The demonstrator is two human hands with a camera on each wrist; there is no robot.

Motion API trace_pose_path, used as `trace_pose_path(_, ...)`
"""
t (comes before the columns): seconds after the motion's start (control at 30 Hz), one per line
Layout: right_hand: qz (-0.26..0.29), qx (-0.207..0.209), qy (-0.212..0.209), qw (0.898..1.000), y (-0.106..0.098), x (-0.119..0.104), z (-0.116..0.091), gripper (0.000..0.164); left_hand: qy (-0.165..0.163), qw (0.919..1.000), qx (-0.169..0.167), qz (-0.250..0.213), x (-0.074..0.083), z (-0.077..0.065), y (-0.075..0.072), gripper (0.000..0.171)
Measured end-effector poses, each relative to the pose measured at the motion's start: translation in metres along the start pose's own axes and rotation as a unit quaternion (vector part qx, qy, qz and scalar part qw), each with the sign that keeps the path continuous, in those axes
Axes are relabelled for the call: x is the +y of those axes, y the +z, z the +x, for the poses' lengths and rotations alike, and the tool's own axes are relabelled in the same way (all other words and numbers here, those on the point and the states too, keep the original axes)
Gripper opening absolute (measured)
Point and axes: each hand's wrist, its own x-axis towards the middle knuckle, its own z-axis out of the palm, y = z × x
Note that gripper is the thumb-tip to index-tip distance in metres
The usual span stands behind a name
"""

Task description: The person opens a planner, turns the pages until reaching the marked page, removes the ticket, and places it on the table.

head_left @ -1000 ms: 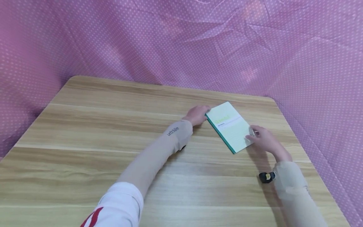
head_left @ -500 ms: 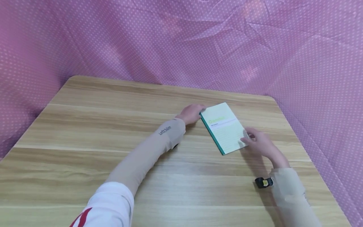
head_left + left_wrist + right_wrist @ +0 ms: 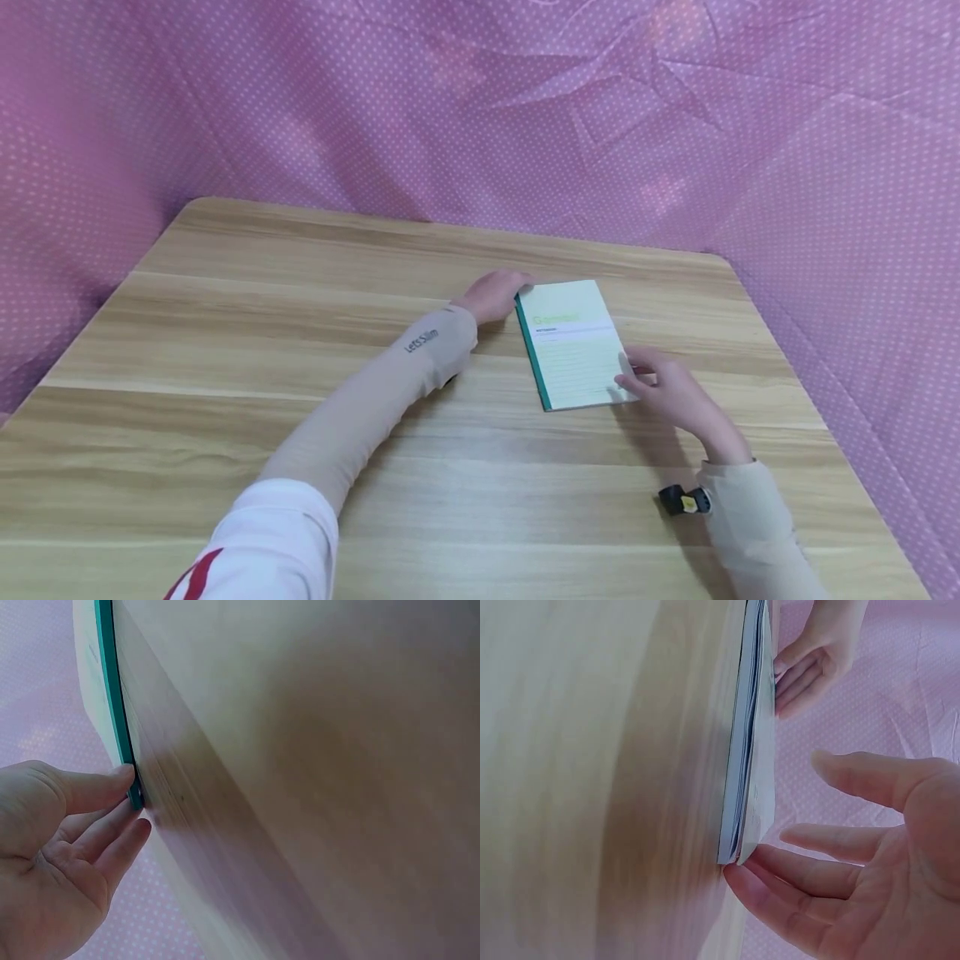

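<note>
Nearest to us, at the left, there's a white sleeve (image 3: 273,533) with red stripes, worn over a beige sleeve (image 3: 367,408); across at the right, a second beige cuff (image 3: 750,517) and a small black device (image 3: 684,502) at the wrist. Now the right hand (image 3: 671,392), at the notebook's near right corner: fingers loosely extended and touching the edge, thumb standing clear of the cover! And here's the notebook (image 3: 577,350) itself, right of centre towards the far side of the table (image 3: 450,517), face up, pages (image 3: 737,765) between its covers, green spine (image 3: 533,358) to the left; whether it rests fully flat, I can't tell. At its far left corner, the left hand (image 3: 490,297) has it pinched, thumb on top, fingers beneath, the two hands well apart. Behind everything, pink dotted cloth (image 3: 480,108).
</note>
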Motion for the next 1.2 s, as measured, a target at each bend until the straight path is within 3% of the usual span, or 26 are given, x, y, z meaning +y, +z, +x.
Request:
trace_pose_path(0.53, 0.01, 0.012, -0.041, 0.999, 0.019, -0.018, -0.001, 0.049, -0.007, 0.9998, 0.003, -0.017, -0.014, -0.013, -0.009, 0.047)
trace_pose_path(1.03, 0.015, -0.014, -0.048, 0.999, 0.032, -0.032, -0.002, 0.053, -0.016, 0.9991, -0.006, -0.039, -0.029, -0.022, -0.015, 0.052)
trace_pose_path(1.2, 0.018, -0.017, -0.068, 0.997, 0.037, -0.036, 0.0, 0.05, -0.014, 0.9993, -0.004, -0.034, -0.032, -0.026, -0.016, 0.051)
